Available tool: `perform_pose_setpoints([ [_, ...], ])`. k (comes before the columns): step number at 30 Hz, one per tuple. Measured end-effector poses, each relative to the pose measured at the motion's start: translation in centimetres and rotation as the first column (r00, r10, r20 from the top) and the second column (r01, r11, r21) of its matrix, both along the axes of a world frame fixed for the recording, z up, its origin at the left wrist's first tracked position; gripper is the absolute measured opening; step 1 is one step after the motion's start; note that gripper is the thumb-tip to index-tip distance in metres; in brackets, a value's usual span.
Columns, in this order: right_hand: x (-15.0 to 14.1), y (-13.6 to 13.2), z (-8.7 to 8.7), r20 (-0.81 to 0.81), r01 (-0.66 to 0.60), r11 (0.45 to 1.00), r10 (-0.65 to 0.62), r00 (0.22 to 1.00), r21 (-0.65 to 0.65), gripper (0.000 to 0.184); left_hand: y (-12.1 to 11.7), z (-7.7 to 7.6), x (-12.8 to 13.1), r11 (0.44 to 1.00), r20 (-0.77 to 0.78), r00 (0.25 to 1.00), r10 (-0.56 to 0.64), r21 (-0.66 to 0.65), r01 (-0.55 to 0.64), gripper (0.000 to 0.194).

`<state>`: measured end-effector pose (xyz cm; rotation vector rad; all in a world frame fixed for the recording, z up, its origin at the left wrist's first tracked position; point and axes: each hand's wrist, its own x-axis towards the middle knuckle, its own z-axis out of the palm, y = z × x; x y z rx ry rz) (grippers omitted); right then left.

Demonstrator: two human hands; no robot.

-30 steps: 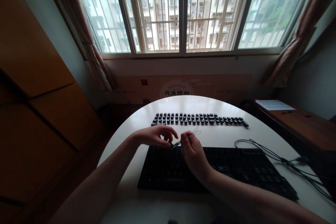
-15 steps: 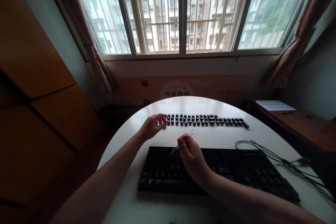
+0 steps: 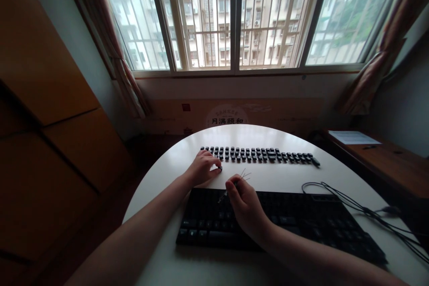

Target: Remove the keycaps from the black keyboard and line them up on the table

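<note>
pinches a small dark keycap (image 3: pixel 220 169) between thumb and fingertips of the left hand (image 3: pixel 205 166), narrow on it; holds it over the white table (image 3: pixel 275 179), cannot tell if touching or just above, between the loose keycaps (image 3: pixel 254 154) and the black keyboard (image 3: pixel 214 237). grips a thin tool (image 3: pixel 222 196) in the right hand (image 3: pixel 241 192), with fingers curled around the middle, wire prongs (image 3: pixel 246 174) jutting toward the far edge of the table and the other end pointing down-left over the keyboard. has the loose keycaps set out in two rows along the far edge, partly hidden at the left end by the left hand, ending at the right with a longer keycap (image 3: pixel 315 162) lying aslant. finds the keyboard too dark along its back edge to tell key from gap. sees a black cable (image 3: pixel 363 210) bunched near the table's right edge; past that edge, a paper sheet (image 3: pixel 354 137) on a brown side table (image 3: pixel 398 161).
</note>
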<state>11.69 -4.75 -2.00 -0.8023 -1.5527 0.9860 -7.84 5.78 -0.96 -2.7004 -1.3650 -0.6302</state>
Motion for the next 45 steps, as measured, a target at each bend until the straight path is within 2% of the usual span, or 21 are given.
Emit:
perform_pose_setpoints([
  [9,0.1,-0.1,0.1,0.007,-0.015,1.0,0.015,1.0,-0.018,0.032,0.1,-0.1,-0.3,0.998,-0.028,1.0,-0.003,0.059,0.005,0.01],
  [16,0.0,-0.1,0.1,0.002,-0.01,1.0,0.01,1.0,-0.002,0.033,0.3,-0.5,-0.3,0.993,-0.019,1.0,0.002,0.117,0.0,0.003],
  [29,0.0,0.0,-0.3,0.014,-0.02,1.0,0.02,1.0,-0.007,0.033,1.5,-1.8,-0.7,0.974,0.021,0.995,0.094,0.203,-0.096,0.006],
  [45,0.0,-0.1,-0.2,0.021,-0.019,1.0,0.02,1.0,-0.006,0.032,1.7,-2.0,-0.8,0.973,0.041,0.993,0.114,0.196,-0.12,0.017],
])
